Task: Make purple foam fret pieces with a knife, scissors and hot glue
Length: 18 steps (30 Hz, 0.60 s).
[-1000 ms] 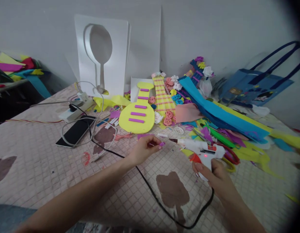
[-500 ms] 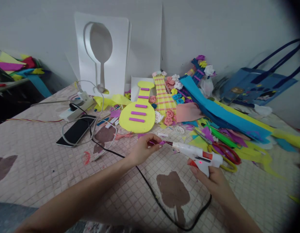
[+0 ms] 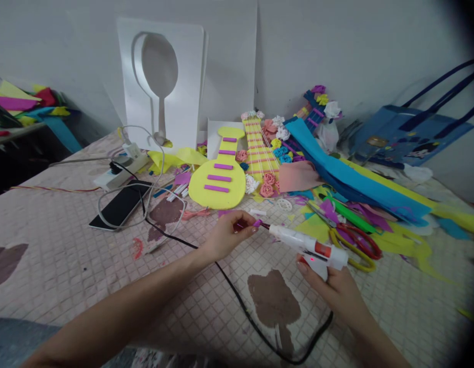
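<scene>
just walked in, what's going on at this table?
A person's right hand grips a white glue gun, its dark nozzle at or very near a small purple piece pinched in the left hand. The gun's red light is lit. Beyond the hands lies a yellow guitar-shaped cutout with five purple strips across it.

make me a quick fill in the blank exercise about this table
The right hand grips a mostly ____ hot-glue gun.
The left hand pinches a small ____ piece near the gun's nozzle.
____ purple strips lie across the yellow guitar-shaped cutout.
The tote bag is mainly ____.

Missing words: white; purple; five; blue.
</scene>
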Motion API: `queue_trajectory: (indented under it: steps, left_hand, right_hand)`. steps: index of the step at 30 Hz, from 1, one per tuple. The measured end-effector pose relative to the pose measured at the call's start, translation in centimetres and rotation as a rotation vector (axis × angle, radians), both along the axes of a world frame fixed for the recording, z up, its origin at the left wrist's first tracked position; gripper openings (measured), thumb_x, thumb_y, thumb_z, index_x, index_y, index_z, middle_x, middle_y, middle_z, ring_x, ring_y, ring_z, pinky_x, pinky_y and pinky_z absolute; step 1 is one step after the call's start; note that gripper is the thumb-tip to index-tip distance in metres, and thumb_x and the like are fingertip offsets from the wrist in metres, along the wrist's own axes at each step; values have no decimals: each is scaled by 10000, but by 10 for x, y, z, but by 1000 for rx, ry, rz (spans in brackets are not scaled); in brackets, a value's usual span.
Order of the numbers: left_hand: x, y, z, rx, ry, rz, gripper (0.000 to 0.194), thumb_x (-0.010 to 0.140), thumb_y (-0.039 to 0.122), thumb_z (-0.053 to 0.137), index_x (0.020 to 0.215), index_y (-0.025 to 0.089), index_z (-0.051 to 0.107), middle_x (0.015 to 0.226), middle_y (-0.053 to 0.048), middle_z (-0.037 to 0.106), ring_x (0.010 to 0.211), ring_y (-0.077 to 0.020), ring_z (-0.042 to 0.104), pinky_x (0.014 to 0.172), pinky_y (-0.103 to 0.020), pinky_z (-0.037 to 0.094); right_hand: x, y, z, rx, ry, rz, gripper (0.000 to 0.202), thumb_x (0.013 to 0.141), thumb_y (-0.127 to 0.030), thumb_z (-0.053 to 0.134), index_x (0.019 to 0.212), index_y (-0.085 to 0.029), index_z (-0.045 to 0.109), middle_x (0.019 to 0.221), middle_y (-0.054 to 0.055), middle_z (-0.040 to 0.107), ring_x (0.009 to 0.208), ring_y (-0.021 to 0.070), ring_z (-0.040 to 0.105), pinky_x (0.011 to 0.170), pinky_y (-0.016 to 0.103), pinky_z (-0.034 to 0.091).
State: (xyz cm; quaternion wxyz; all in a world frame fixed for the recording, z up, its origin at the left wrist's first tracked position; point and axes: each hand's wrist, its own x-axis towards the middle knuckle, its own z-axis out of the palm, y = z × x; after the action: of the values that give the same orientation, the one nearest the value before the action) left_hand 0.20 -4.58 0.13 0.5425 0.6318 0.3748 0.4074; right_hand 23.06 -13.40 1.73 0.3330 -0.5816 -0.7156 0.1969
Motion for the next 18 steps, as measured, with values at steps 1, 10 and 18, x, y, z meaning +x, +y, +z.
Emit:
queue_trajectory:
  steps: [1,10,18]
  left_hand:
    - [0,0,0,1,1,-1,265,750,373,655,808,119,603,741,-24,596,648,-94,508,602,-214,408]
    - [0,0,1,-38,-33,3,289,728,385,674,802,115,599,728,-19,587,635,-91,497,593,-216,406]
    - [0,-1,4,-86,-56,-9,319,709,412,687,791,117,596,701,-7,567,609,-82,480,558,-206,389]
  right_hand:
    - [0,0,-1,-1,-7,-1,200,818,-360,532,777,-214,663,736,26,708,677,217,661,601,285,528]
    - [2,-1,-2,1,-45,-14,229,831,-378,506,749,-212,642,704,27,693,651,211,646,578,281,514]
    - [0,1,0,15,-20,-20,210,820,-374,515,779,-210,640,702,18,693,636,209,645,587,281,513]
